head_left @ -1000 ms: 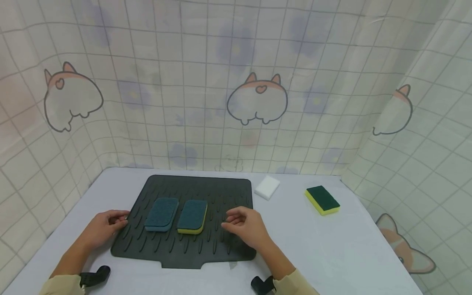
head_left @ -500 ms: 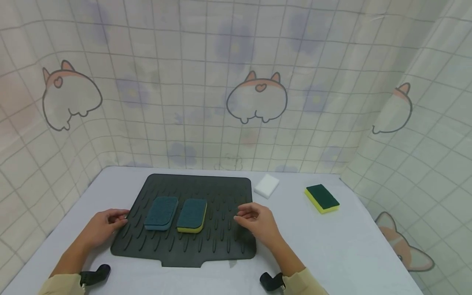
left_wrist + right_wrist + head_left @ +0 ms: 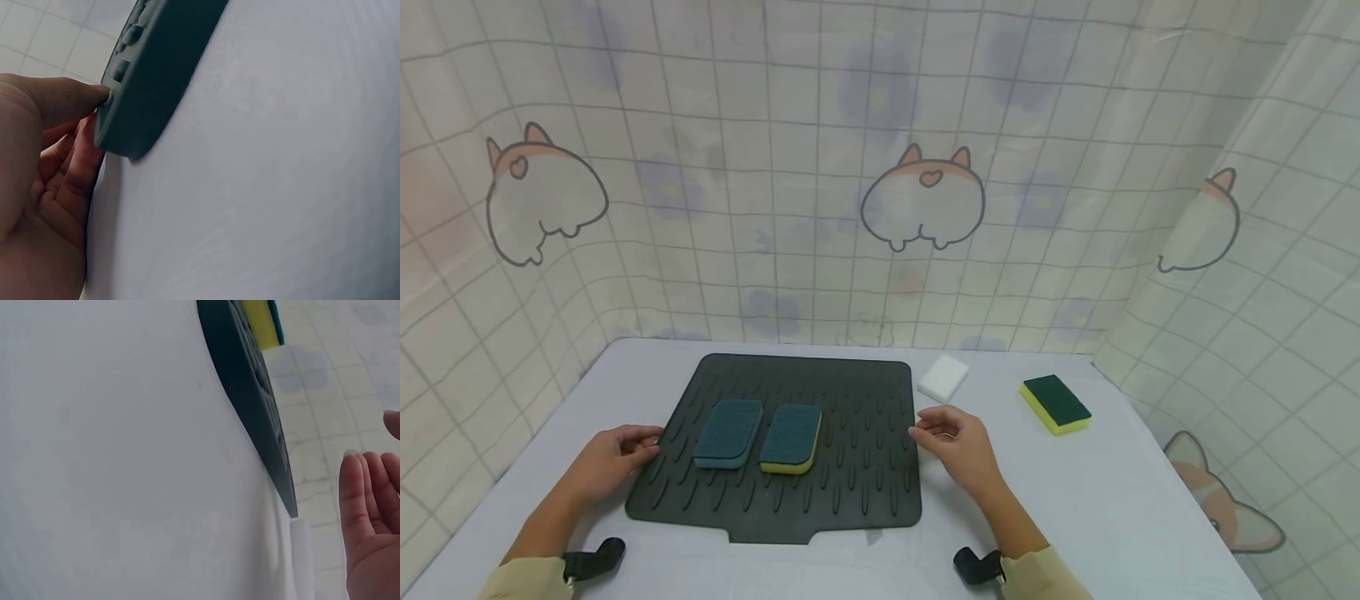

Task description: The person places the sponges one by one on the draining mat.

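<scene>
A dark ribbed rubber mat (image 3: pixel 865 492) lies on the white table. On it, side by side, rest a blue-green sponge (image 3: pixel 728 433) and a yellow sponge with a dark blue-green scouring top (image 3: pixel 792 439). My left hand (image 3: pixel 613 462) pinches the mat's left edge; in the left wrist view the thumb (image 3: pixel 75 100) presses on the top and other fingers meet the side. My right hand (image 3: pixel 958 446) is by the mat's right edge, fingers slightly bent, holding nothing. In the right wrist view its fingers (image 3: pixel 354 494) are apart from the mat.
A white sponge block (image 3: pixel 943 379) lies just right of the mat's far corner. Farther right is a yellow sponge with a dark green top (image 3: pixel 1056 405). A tiled-pattern curtain (image 3: pixel 820 167) with dog drawings stands behind and beside the table.
My right hand has moved right, from above the mat to its right edge, holding nothing. The left hand, the mat and the sponges stay where they were.
</scene>
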`<state>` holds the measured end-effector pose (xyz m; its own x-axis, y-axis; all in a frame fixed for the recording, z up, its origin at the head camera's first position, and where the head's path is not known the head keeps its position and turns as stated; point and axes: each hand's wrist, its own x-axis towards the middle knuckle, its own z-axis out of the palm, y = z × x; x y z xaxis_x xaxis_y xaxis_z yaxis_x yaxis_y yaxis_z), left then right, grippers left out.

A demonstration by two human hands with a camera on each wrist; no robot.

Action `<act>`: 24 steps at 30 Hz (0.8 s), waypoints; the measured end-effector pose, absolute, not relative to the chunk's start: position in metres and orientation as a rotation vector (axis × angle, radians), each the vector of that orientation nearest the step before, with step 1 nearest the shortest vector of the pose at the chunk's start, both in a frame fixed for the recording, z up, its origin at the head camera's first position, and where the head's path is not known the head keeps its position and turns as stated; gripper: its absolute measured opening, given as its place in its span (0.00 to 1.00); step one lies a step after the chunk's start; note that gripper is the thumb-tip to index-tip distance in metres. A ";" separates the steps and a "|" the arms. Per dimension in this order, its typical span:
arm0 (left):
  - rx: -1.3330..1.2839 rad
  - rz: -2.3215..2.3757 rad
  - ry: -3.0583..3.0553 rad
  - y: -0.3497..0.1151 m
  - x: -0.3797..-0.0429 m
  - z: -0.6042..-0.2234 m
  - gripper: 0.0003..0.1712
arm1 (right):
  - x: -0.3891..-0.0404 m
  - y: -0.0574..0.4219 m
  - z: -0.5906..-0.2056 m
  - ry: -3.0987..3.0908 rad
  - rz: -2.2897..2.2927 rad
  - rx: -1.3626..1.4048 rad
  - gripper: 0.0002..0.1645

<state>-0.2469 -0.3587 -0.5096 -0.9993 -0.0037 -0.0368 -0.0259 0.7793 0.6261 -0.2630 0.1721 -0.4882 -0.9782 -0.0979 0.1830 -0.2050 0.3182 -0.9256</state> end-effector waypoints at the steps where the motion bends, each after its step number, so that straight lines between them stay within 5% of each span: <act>1: -0.023 1.032 2.933 -0.359 -0.247 -0.509 0.25 | -0.264 0.174 -0.488 -2.476 1.749 0.275 0.21; 24: 0.001 1.015 2.954 -0.359 -0.246 -0.507 0.25 | -0.274 0.228 -0.482 -2.512 1.513 0.098 0.27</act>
